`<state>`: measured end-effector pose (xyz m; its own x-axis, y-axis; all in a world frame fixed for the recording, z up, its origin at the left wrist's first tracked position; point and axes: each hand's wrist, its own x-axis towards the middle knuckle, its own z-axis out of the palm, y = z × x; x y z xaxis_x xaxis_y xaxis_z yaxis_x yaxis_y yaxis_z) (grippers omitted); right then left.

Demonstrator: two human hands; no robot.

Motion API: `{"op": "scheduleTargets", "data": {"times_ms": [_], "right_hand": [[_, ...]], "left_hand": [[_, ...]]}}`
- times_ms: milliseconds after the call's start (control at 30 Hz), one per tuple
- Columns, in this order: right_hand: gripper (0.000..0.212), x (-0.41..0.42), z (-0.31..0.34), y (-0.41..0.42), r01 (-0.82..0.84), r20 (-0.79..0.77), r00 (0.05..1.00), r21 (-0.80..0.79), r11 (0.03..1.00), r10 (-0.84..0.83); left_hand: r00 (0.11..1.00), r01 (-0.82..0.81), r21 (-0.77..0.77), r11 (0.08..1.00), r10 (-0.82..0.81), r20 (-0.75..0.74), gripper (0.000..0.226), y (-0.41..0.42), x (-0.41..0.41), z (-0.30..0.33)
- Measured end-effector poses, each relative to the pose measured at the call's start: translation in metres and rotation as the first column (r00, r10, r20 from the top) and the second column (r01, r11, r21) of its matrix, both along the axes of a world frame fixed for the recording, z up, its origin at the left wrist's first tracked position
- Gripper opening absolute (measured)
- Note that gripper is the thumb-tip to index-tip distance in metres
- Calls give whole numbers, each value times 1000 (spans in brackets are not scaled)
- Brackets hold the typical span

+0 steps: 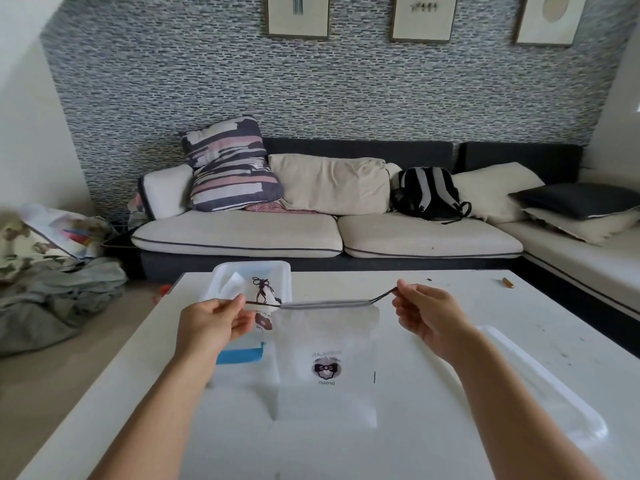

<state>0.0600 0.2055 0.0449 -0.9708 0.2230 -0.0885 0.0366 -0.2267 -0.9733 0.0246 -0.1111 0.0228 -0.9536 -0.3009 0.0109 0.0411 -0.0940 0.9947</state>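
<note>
Head: pouch (327,358) hangs between left hand (211,323); right hand (427,315).

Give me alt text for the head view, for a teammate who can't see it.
The left hand and right hand each pinch a dark cord of a white pouch, holding it taut between them over a white table. Behind it, a white bin holds a second pouch, tied shut.
</note>
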Motion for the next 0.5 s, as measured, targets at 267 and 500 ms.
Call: {"op": "scheduleTargets", "data": {"times_ms": [267, 500], "right_hand": [[30, -12, -6, -1, 51, 62, 998, -483, 874, -24], [36, -20, -20, 21, 209, 116, 973, -805, 555, -198]], "left_hand": [[984, -85, 627, 774, -35, 176, 29, 7, -4, 15], [974, -181, 838, 515, -23, 224, 30, -36, -21, 4]]}}
